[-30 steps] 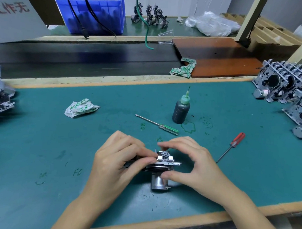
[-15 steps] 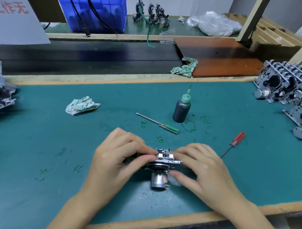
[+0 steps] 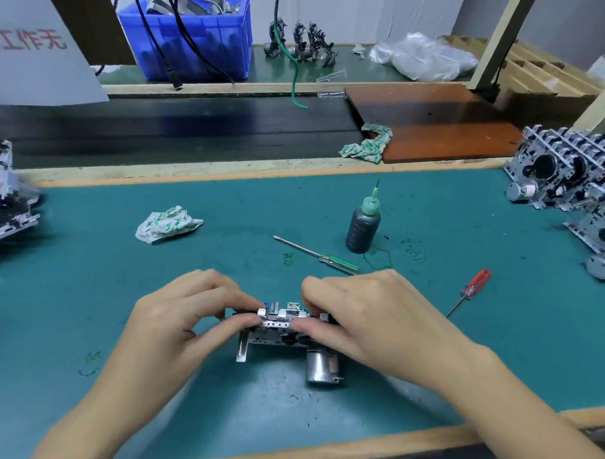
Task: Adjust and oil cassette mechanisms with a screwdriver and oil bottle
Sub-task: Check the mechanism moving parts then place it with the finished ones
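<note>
Cassette mechanism [image 3: 280, 328] gripped by both hands; screwdrivers, oil bottle [image 3: 363, 228] beyond.

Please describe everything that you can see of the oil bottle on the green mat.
The oil bottle is small, dark grey and looks like plastic, with a green cap that narrows to a thin needle tip. It stands upright on the green mat, behind the green screwdriver. Neither hand touches it. Green marks stain the mat beside its base.

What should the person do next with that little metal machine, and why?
Probably let go with the right hand and pick up the green screwdriver just beyond it. Both hands hold the cassette mechanism, left hand included, and no tool is in use yet.
</note>
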